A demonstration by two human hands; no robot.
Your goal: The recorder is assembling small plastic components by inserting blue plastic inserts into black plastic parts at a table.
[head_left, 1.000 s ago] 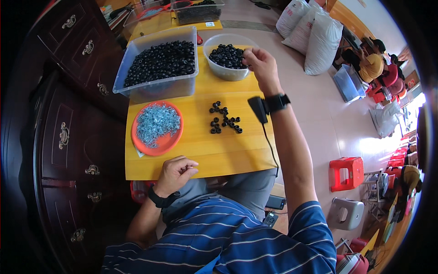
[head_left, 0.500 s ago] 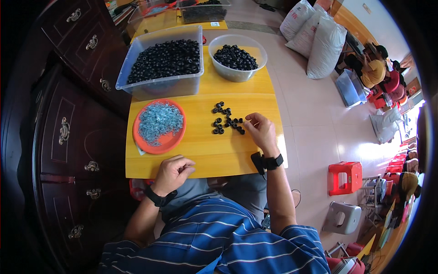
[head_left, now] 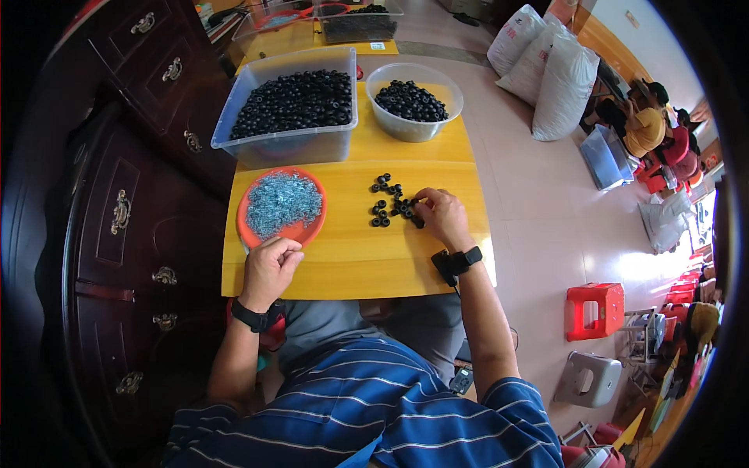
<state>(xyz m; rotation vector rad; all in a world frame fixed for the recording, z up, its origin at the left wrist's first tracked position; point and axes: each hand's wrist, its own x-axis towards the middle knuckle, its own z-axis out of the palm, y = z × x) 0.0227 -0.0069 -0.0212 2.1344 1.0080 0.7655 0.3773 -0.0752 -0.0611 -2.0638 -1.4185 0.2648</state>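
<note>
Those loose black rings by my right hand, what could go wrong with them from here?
The loose black rings lie unconfined on the yellow table; a sweep of your right hand could roll some toward the right edge and onto the floor. Your left hand sits against the orange plate near the front edge, so a nudge might spill its pale blue pieces.

The person wears a short-sleeved shirt (head_left: 374,405) in blue with thin white horizontal stripes; the sleeves end above the elbows, leaving both forearms bare. Grey trousers (head_left: 367,327) cover the lap. A black band with a small dark face, like a wristwatch, circles the left wrist (head_left: 253,317). The right wrist (head_left: 460,261) carries a black strap with a chunkier black block fixed on its inner side, and a thin dark cable runs from it down along the forearm.
</note>
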